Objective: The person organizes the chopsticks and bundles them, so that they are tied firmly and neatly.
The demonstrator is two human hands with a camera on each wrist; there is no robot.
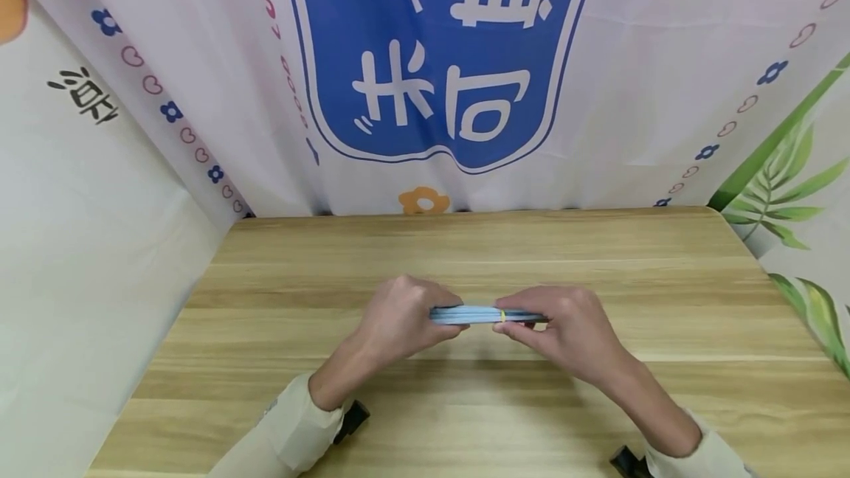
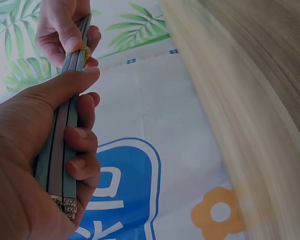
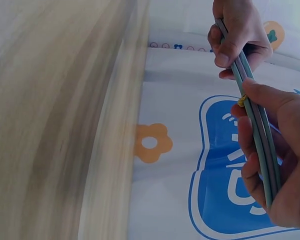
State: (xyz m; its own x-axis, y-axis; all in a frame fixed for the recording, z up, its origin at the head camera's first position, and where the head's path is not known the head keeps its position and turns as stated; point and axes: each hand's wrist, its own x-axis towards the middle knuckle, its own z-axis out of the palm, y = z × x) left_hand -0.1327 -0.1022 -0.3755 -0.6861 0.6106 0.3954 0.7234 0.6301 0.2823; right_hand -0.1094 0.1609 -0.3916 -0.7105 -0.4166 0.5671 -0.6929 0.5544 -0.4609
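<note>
A bundle of slim chopsticks (image 1: 473,314), light blue-green and mauve, is held level above the table between both hands. My left hand (image 1: 406,313) grips one end, its thumb lying along the sticks in the left wrist view and its fingers curled underneath. Patterned gold-coloured tips (image 2: 65,204) show at that end. Around the opposite end my right hand (image 1: 572,324) curls its fingers, the thumb pressing on top. A yellow rubber band (image 3: 242,101) wraps the bundle at the right fingertips. The chopsticks' far right end is partly hidden inside the right palm.
A wood-grain table (image 1: 465,419) spreads under the hands. Behind it hangs a white curtain (image 1: 617,94) with a blue printed sign. Pale printed sheets stand at the left and right sides. Black straps or mounts (image 1: 352,420) sit at the sleeve cuffs.
</note>
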